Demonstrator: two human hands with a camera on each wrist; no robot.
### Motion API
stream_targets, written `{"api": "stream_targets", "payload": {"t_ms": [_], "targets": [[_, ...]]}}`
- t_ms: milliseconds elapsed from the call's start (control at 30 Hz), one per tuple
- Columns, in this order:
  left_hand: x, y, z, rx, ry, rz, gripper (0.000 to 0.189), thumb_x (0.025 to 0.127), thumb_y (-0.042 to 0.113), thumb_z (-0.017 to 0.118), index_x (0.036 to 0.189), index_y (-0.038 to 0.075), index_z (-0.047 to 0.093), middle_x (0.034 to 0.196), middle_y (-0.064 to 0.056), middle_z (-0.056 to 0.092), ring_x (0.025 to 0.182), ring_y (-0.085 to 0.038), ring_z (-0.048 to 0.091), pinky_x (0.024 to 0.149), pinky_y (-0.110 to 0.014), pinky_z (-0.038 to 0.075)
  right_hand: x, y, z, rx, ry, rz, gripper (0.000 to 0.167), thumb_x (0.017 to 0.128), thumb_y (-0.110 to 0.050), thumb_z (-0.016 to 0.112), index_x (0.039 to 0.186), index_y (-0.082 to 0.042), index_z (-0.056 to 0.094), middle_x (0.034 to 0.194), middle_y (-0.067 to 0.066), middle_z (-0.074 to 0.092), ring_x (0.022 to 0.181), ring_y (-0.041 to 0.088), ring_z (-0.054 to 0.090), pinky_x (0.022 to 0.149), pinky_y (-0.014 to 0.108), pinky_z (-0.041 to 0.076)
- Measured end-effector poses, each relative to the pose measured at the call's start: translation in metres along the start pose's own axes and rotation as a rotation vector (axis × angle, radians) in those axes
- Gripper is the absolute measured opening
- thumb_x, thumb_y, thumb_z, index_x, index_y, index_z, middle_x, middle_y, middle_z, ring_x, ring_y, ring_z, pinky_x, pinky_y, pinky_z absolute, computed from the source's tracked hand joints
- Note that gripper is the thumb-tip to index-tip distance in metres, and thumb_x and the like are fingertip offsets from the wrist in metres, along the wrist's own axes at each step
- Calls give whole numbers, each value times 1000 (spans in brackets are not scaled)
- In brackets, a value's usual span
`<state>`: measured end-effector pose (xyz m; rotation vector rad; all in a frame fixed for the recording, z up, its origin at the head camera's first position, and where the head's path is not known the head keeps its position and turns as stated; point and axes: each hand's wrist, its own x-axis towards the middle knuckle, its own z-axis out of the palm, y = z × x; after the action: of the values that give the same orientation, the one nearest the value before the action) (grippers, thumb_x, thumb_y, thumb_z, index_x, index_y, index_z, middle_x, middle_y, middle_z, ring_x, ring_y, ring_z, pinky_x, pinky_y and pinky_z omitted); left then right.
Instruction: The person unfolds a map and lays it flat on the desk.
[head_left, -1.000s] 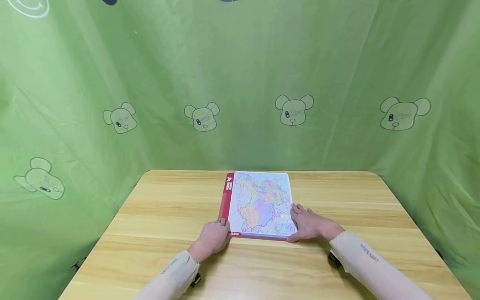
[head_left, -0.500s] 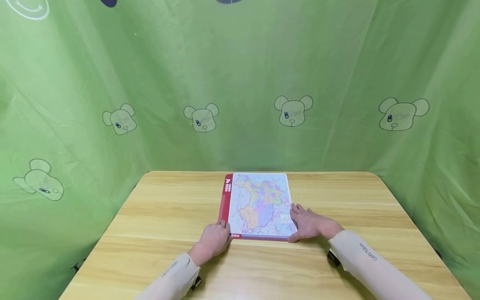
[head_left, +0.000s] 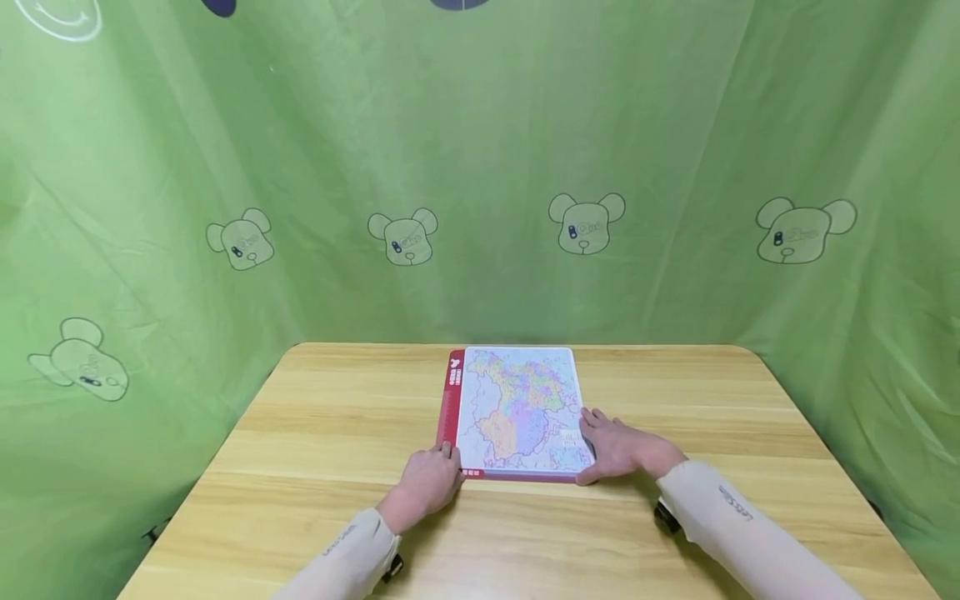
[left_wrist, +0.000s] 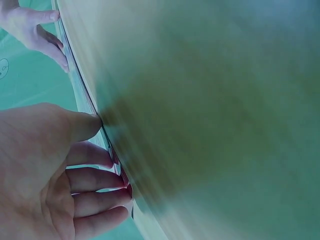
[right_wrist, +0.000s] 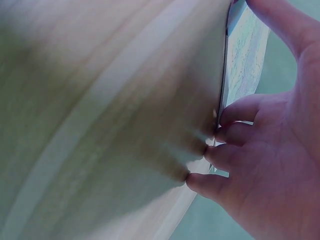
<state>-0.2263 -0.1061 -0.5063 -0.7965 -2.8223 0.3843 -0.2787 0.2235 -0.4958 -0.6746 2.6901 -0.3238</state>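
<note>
A flat rectangular map board with a pale, multicoloured map and a red strip along its left side lies on the wooden table. At its near left corner is my left hand. In the left wrist view, the left thumb meets the near edge and the fingers reach along the side. My right hand spreads over the near right corner, its thumb low at the front edge. Seen from the right wrist, those fingertips touch the board's side right down at the tabletop.
The light wooden table has rounded far corners. Behind it and on both sides hangs a green curtain printed with bear heads. Small black devices are strapped at both wrists, under the sleeves.
</note>
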Motion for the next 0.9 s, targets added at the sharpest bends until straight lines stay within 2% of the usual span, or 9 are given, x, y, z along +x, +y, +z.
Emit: {"api": "stream_targets", "payload": {"t_ms": [200,567,900], "targets": [[-1,1,1,-9,3,-8,32,91,37,60,90,5,62,89,-9,63,76,-19,62,54,-28,52,0,0,0,-5,-2,-10,110,73,-58,71,141,15,25,151,30,12,139,45,11,110,60,16],[-1,2,0,-2,8,-8,31,91,37,60,90,5,60,87,-8,61,73,-18,60,52,-27,50,1,2,-2,-1,-5,-19,109,73,-56,72,141,16,24,151,30,11,139,44,10,110,57,17],[-2,2,0,-12,14,-6,31,92,36,59,94,5,61,90,-9,62,77,-18,61,54,-27,51,3,6,1,1,2,-23,111,73,-57,72,141,16,24,151,30,10,139,45,10,110,58,17]]}}
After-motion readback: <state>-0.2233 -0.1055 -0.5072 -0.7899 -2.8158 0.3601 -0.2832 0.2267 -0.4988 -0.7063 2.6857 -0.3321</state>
